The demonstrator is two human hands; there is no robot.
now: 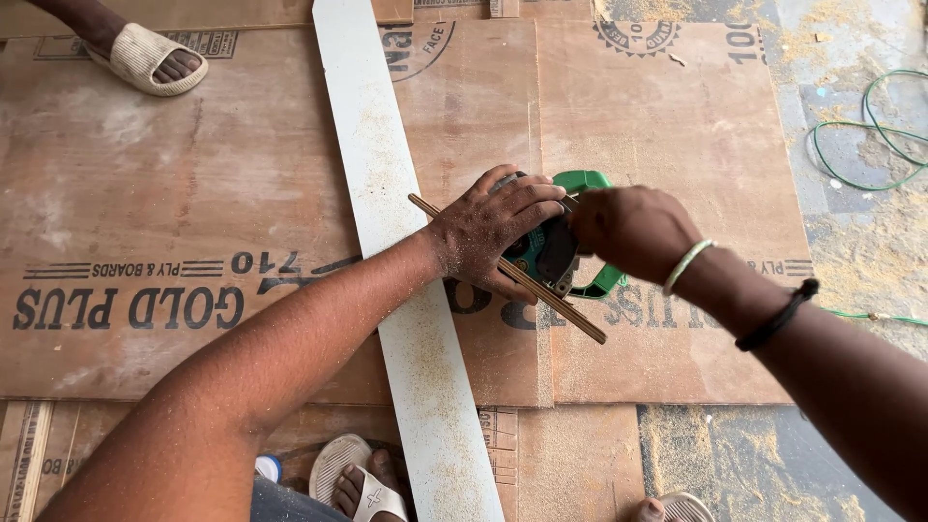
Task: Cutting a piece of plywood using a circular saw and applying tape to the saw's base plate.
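My left hand (493, 232) rests on top of a green and black power tool (556, 253) and presses a thin wooden strip (570, 314) that runs diagonally under my fingers. My right hand (628, 227) grips the tool from the right, near its green handle (590, 181). The tool sits on a brown plywood sheet (667, 126), just right of a long white board (387, 222) that lies across the sheet from top to bottom. Sawdust covers my forearms and the white board.
Another person's foot in a beige sandal (145, 58) stands at the top left. My own sandalled feet (362, 483) show at the bottom. A green cable (870, 135) loops on the dusty floor at the right.
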